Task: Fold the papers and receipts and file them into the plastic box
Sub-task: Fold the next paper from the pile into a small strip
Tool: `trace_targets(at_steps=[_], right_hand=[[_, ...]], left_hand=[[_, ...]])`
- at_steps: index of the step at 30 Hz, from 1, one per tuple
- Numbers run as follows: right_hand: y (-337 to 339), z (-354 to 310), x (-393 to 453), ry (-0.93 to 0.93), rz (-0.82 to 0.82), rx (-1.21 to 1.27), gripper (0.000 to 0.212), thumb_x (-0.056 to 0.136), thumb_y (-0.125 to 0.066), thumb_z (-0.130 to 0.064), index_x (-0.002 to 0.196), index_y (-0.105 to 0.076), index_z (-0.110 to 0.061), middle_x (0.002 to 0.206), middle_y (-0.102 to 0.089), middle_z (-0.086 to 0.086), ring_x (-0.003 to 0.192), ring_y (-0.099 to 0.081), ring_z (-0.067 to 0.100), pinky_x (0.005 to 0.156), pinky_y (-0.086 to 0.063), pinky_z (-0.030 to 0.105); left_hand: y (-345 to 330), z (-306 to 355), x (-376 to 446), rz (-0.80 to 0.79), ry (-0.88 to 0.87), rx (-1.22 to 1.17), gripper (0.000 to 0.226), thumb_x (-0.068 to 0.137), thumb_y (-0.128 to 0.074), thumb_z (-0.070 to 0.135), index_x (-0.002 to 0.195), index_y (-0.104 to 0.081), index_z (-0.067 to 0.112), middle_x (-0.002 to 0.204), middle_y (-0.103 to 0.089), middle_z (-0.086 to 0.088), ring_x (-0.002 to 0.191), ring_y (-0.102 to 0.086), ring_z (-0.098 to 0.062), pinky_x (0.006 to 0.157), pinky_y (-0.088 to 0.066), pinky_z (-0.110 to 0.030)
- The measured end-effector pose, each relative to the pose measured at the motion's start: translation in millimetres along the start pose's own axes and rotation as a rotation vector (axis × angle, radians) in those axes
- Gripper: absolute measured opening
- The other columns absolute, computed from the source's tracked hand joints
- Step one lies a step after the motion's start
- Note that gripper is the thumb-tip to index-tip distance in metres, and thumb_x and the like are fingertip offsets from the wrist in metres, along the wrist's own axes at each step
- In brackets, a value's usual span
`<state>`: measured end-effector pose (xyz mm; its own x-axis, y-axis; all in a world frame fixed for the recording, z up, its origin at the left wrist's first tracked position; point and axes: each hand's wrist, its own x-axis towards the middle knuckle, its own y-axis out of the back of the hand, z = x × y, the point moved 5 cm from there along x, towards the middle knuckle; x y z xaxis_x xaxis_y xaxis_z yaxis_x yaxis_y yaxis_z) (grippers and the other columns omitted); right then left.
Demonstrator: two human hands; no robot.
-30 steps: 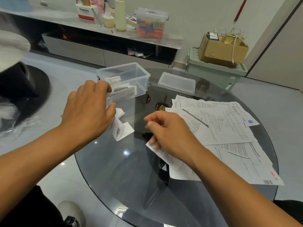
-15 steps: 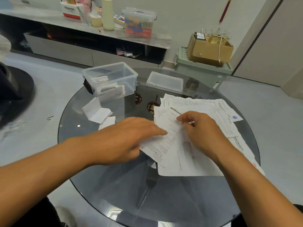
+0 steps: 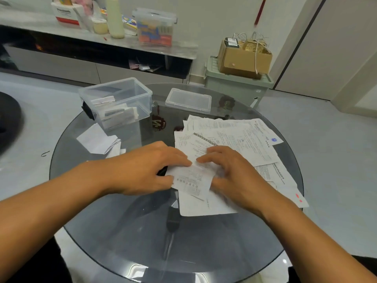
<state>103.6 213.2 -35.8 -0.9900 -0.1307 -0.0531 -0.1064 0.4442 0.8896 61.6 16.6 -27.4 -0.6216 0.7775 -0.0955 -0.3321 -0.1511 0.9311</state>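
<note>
A small printed receipt (image 3: pixel 191 178) lies between my hands over the glass table (image 3: pixel 122 225). My left hand (image 3: pixel 146 168) pinches its left edge, index finger on top. My right hand (image 3: pixel 230 172) pinches its right side, fingers reaching across the paper. Under and behind it spreads a loose pile of unfolded papers (image 3: pixel 236 139). The clear plastic box (image 3: pixel 142 92) stands open at the table's far left with several folded slips (image 3: pixel 116 114) inside. Folded white papers (image 3: pixel 95 139) lie on the glass in front of the box.
The box's clear lid (image 3: pixel 188 100) lies flat beside it at the table's back. Behind the table, a green bin (image 3: pixel 234 84) carries a cardboard box (image 3: pixel 242 56). A low shelf (image 3: pixel 102 39) with bottles and containers runs along the wall. A dark round object (image 3: pixel 8 123) sits at left.
My left hand left the box, crossed right and joined my right hand on a receipt at the paper pile. Both hands now hold that receipt closer to me.
</note>
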Motion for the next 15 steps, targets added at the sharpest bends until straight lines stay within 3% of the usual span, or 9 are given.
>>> trace_targets(at_steps=[2, 4, 6, 8, 10, 12, 15], right_hand=[[-3.3, 0.1, 0.0, 0.033, 0.058, 0.030, 0.033, 0.090, -0.077, -0.026, 0.119, -0.070, -0.041, 0.139, -0.049, -0.018, 0.129, -0.044, 0.005, 0.102, -0.036, 0.018], [-0.4, 1.3, -0.4, 0.029, 0.087, 0.064, 0.006, 0.091, -0.072, -0.030, 0.095, -0.076, -0.031, 0.117, -0.062, -0.013, 0.107, -0.055, 0.008, 0.087, -0.047, 0.023], [0.7, 6.7, -1.6, -0.032, 0.061, 0.182, 0.016, 0.092, -0.071, -0.036, 0.084, -0.076, -0.023, 0.095, -0.070, -0.007, 0.086, -0.063, 0.012, 0.074, -0.052, 0.037], [1.8, 13.0, -1.8, -0.122, 0.054, 0.410, 0.007, 0.092, -0.075, -0.037, 0.091, -0.076, -0.031, 0.092, -0.074, -0.009, 0.081, -0.068, 0.009, 0.076, -0.054, 0.036], [2.1, 19.2, -0.1, -0.200, 0.105, 0.526, 0.010, 0.090, -0.077, -0.037, 0.100, -0.073, -0.036, 0.088, -0.074, -0.008, 0.072, -0.070, 0.009, 0.077, -0.055, 0.036], [0.7, 20.3, 0.8, -0.251, 0.136, 0.490, 0.020, 0.090, -0.077, -0.037, 0.108, -0.068, -0.037, 0.087, -0.071, -0.009, 0.070, -0.069, 0.008, 0.073, -0.054, 0.033], [-0.6, 15.9, 3.5, -0.260, 0.152, 0.343, 0.042, 0.092, -0.073, -0.041, 0.128, -0.052, -0.042, 0.111, -0.064, -0.015, 0.093, -0.065, 0.009, 0.084, -0.056, 0.035]], left_hand=[[-1.4, 3.8, -1.6, -0.087, 0.018, -0.095, 0.054, 0.098, -0.054, 0.033, 0.146, -0.038, 0.051, 0.136, -0.044, 0.037, 0.125, -0.036, 0.006, 0.103, -0.040, -0.023], [-0.9, 4.2, -7.2, -0.198, 0.072, -0.169, 0.069, 0.091, -0.060, 0.035, 0.146, -0.026, 0.060, 0.129, -0.043, 0.033, 0.122, -0.040, 0.006, 0.100, -0.042, -0.022], [0.3, 0.1, -13.3, -0.262, 0.135, -0.253, 0.092, 0.084, -0.070, 0.035, 0.145, -0.010, 0.069, 0.136, -0.043, 0.025, 0.121, -0.048, 0.003, 0.099, -0.046, -0.022], [0.4, -2.6, -13.4, -0.230, 0.169, -0.342, 0.101, 0.081, -0.080, 0.040, 0.144, -0.007, 0.071, 0.125, -0.050, 0.021, 0.105, -0.055, 0.007, 0.088, -0.049, -0.017], [-2.1, -3.1, -5.6, -0.094, 0.207, -0.426, 0.098, 0.079, -0.082, 0.046, 0.145, -0.013, 0.068, 0.113, -0.052, 0.021, 0.091, -0.060, 0.001, 0.081, -0.053, -0.021], [-8.6, -5.0, 7.2, 0.079, 0.226, -0.482, 0.089, 0.082, -0.080, 0.046, 0.148, -0.021, 0.060, 0.109, -0.055, 0.019, 0.080, -0.061, -0.003, 0.074, -0.054, -0.024], [-17.1, -11.4, 20.7, 0.256, 0.267, -0.488, 0.075, 0.088, -0.074, 0.044, 0.148, -0.030, 0.050, 0.094, -0.061, 0.022, 0.073, -0.058, 0.002, 0.070, -0.048, -0.022]])
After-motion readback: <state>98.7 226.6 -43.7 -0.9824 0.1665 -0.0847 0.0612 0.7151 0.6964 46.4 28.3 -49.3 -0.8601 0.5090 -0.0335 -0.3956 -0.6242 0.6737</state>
